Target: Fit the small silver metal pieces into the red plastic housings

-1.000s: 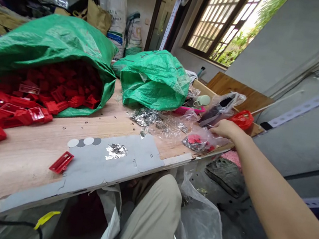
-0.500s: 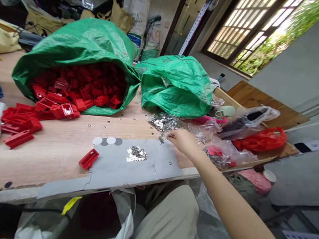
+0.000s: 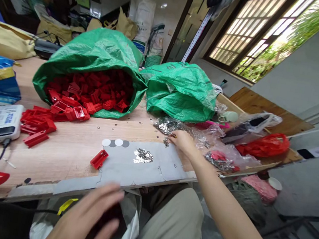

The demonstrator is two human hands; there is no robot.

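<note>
The left hand [image 3: 83,217], fingers spread and apparently bare, hangs before the table [image 3: 62,162]. Beyond its fingertips lies a red plastic housing [image 3: 99,159], long axis slanting away rightward, nearer this hand. Farther right, the right hand [image 3: 184,142] pinches beside silvery metal pieces [image 3: 166,141]; its grasp I cannot tell.

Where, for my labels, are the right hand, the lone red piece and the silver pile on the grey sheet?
Right hand [image 3: 184,142]: head view, on its back.
Lone red piece [image 3: 99,159]: head view, its middle.
Silver pile [image 3: 143,156]: head view, its middle.
</note>
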